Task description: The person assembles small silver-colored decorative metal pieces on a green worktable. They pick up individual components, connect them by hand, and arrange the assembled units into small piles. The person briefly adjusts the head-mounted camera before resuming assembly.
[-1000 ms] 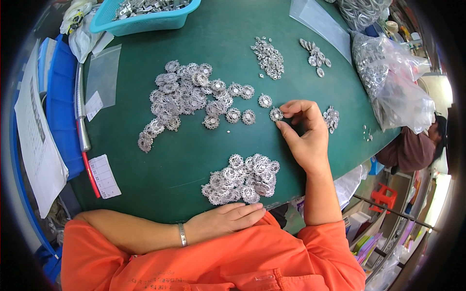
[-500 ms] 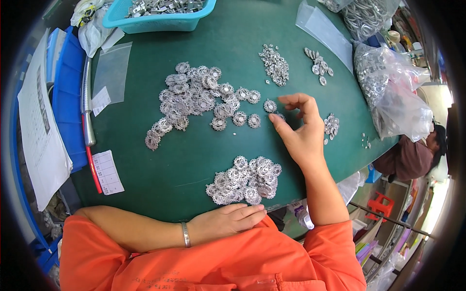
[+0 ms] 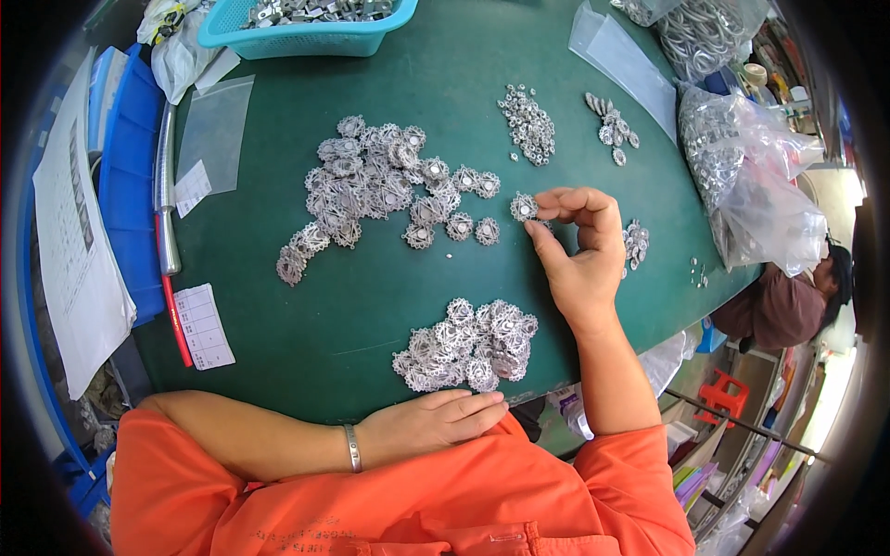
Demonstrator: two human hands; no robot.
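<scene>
- Keeping the big heap [image 3: 366,176] of silver filigree rosettes as my landmark: it lies on the green table [image 3: 297,343], a few rosettes straggling off its right edge.
- Right hand [image 3: 593,259] is well to the right of the heap. Thumb and fingertips sit close together, touching the edge of a single rosette [image 3: 524,207]. Whether they are clamped on it, I cannot tell from my end.
- Left hand [image 3: 431,423] is on the wearer's side of the heap, well apart from the right. It lies flat near the table edge, fingers straight and side by side; I note a metal bracelet [image 3: 352,448] at the wrist.
- Second pile [image 3: 505,338], same kind of rosette: between heap and wearer, toward the right, left fingertips just beside it.
- Small white bit [image 3: 450,256]: right of the heap, slightly to the wearer's side.
- Ring pile [image 3: 528,130], tiny silver pieces: right of the heap and a little beyond. Disc cluster [image 3: 607,135] farther right again.
- Another cluster [image 3: 636,239] of silver pieces: far right of the heap, past the right hand's knuckles.
- Teal basket [image 3: 315,44]: beyond the heap, metal parts [image 3: 315,11] inside.
- Blue bin [image 3: 134,204]: left of the heap.
- Bulging clear bag [image 3: 714,157], full of metal pieces: far right of the heap.
</scene>
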